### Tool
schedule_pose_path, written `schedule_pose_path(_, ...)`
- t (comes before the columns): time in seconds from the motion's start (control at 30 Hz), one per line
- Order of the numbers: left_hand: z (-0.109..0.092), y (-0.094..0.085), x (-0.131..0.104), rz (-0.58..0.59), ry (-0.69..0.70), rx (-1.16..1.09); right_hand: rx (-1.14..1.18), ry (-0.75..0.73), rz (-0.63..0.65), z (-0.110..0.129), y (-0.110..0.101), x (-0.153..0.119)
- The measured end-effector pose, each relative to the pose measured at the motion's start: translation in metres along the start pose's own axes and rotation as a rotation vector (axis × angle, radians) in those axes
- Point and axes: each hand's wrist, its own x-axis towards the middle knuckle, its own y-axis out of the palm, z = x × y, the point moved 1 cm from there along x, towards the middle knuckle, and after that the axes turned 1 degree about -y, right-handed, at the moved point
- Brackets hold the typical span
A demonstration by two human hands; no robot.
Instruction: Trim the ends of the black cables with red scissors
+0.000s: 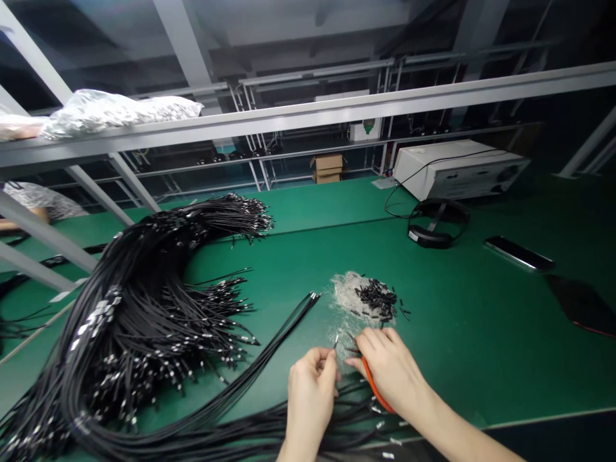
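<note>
Near the front edge of the green table, my left hand (312,385) is closed in a pinch on a thin black cable (335,344), whose pale tip points up and away. Just right of it, my right hand (387,362) grips a tool with orange handles (374,385); its dark jaws point left toward the cable tip, and I cannot tell exactly which kind it is. Beyond both hands lies a pile of short black sleeve pieces (378,298) on pale, thread-like scraps (347,292). Several black cables (269,350) run along the table to the left, and others lie under my hands.
A large, curved bundle of black cables (139,276) with light tips fills the left side. Behind stand a white box-shaped machine (457,170) and a black headset (436,224). A phone (520,252) lies at right. A metal rail (308,115) crosses above, bearing plastic bags (115,114).
</note>
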Motion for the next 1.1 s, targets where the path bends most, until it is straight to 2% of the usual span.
schedule_pose_path(0.13,0.000,0.001,0.004,0.038,-0.059,-0.084,-0.079,-0.021,0.071,0.007,0.004,-0.001)
schedule_pose_path(0.3,0.001,0.002,0.005,0.039,-0.070,-0.061,-0.113,-0.047,0.121,0.014,0.005,0.004)
schedule_pose_path(0.47,-0.001,0.002,0.004,0.029,-0.046,-0.022,-0.168,-0.076,0.178,0.011,0.003,0.009)
schedule_pose_path(0.73,0.004,0.004,0.009,0.030,-0.021,-0.044,-0.132,-0.112,0.268,0.005,-0.003,0.017)
schedule_pose_path(0.97,0.014,0.008,0.014,0.076,-0.048,-0.090,0.000,-0.013,0.368,-0.001,0.000,0.020)
schedule_pose_path(1.1,0.014,0.005,0.013,0.102,-0.059,-0.125,0.012,0.116,0.334,-0.015,-0.009,0.022)
